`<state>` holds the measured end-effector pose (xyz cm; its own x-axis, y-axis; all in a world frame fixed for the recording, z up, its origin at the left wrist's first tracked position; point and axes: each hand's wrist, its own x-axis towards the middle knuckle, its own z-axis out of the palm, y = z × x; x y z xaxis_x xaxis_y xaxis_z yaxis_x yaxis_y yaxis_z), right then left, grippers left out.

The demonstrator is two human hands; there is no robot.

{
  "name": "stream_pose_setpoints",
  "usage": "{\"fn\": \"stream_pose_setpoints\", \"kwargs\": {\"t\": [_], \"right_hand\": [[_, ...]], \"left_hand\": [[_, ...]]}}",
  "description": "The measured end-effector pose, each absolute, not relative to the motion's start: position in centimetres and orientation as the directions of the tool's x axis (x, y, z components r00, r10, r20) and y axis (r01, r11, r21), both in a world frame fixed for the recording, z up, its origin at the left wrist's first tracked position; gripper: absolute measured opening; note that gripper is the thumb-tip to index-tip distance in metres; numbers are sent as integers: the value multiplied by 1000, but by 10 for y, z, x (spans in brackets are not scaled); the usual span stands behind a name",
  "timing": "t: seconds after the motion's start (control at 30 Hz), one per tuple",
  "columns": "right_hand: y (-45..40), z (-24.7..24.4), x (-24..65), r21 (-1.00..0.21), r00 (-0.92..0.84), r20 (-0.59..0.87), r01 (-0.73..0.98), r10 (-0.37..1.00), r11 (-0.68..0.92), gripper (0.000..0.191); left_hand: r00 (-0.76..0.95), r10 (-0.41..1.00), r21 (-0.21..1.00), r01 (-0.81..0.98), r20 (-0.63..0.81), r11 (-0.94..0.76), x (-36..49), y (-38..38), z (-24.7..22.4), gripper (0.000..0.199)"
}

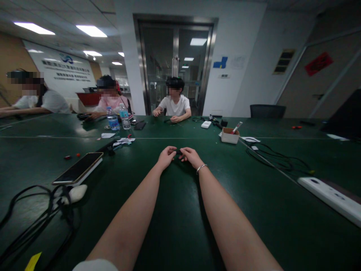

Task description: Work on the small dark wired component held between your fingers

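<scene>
Both my arms reach forward over a dark green table (175,210). Between my fingertips is a small black object (178,152), too small and dark to name. My left hand (167,156) pinches its left end with thumb and fingers. On the other side my right hand (191,156), with a silver bangle (201,168) at the wrist, has its fingers closed on the right end. The two hands are close together just above the tabletop, and my fingers hide part of the object.
Left lie a phone (80,167) on a white block and tangled black cables (50,210). Two water bottles (113,119) stand farther back. On the right are a small box (229,136), more cables (279,158) and a white power strip (329,197). Several people sit across the table.
</scene>
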<state>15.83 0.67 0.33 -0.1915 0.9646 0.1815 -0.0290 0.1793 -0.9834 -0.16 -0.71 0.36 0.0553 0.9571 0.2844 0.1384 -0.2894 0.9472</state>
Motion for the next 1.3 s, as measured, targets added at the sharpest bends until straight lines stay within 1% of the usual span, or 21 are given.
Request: {"fn": "stream_pose_setpoints", "kwargs": {"t": [0.07, 0.17, 0.2, 0.27, 0.3, 0.33, 0.43, 0.57, 0.67, 0.7, 0.8, 0.87, 0.9, 1.0, 1.03, 1.1, 1.17, 1.3], "right_hand": [[6, 4, 158, -985, -189, 171, -13, 967, 172, 23], [5, 4, 159, -983, -200, 181, -27, 963, 180, 15], [5, 4, 159, -981, -205, 192, -43, 960, 187, 16], [6, 4, 159, -977, -204, 209, -74, 956, 198, 30], [6, 4, 159, -977, -195, 211, -82, 958, 198, 33], [7, 4, 159, -978, -183, 205, -83, 961, 193, 33], [8, 4, 158, -984, -162, 175, -62, 971, 167, 19], [7, 4, 158, -985, -188, 172, -34, 967, 169, 15], [6, 4, 159, -978, -186, 205, -74, 961, 195, 29], [6, 5, 159, -977, -178, 209, -83, 962, 197, 29], [6, 5, 158, -984, -171, 179, -56, 969, 172, 16], [5, 6, 158, -985, -188, 170, -38, 967, 166, 13], [5, 6, 158, -984, -197, 177, -41, 964, 173, 15], [4, 7, 159, -978, -188, 208, -74, 960, 197, 32], [4, 6, 159, -978, -179, 205, -76, 962, 194, 32], [4, 6, 159, -983, -177, 180, -59, 968, 172, 22], [5, 5, 158, -986, -189, 165, -50, 968, 158, 17], [6, 5, 158, -982, -174, 181, -82, 968, 169, 27]], "left_hand": [[51, 957, 951, 110, 285, -289, -2, -7, 4, 24], [41, 960, 955, 94, 277, -280, -2, -7, 6, 21], [39, 960, 956, 92, 277, -280, -2, -7, 6, 20], [32, 959, 956, 87, 280, -282, -1, -7, 5, 20], [27, 959, 955, 83, 283, -284, -1, -7, 5, 20], [23, 958, 955, 79, 286, -287, -1, -7, 5, 20], [9, 957, 955, 70, 289, -289, -1, -7, 5, 20], [-10, 963, 960, 72, 270, -269, -1, -8, 8, 19], [-23, 967, 965, 76, 254, -252, -1, -10, 10, 19], [-25, 967, 965, 78, 253, -250, 0, -11, 11, 19], [-18, 966, 964, 78, 257, -255, -1, -10, 10, 19], [-14, 966, 964, 69, 260, -258, -1, -9, 9, 19], [-13, 966, 964, 64, 259, -258, -1, -8, 8, 20], [-9, 966, 964, 66, 258, -257, -2, -7, 7, 20], [-6, 966, 963, 71, 260, -258, -2, -7, 7, 20], [-1, 964, 961, 77, 265, -264, -2, -7, 7, 20], [-2, 965, 962, 73, 264, -263, -2, -7, 7, 20], [-7, 967, 965, 66, 253, -252, -2, -6, 7, 20]]}}
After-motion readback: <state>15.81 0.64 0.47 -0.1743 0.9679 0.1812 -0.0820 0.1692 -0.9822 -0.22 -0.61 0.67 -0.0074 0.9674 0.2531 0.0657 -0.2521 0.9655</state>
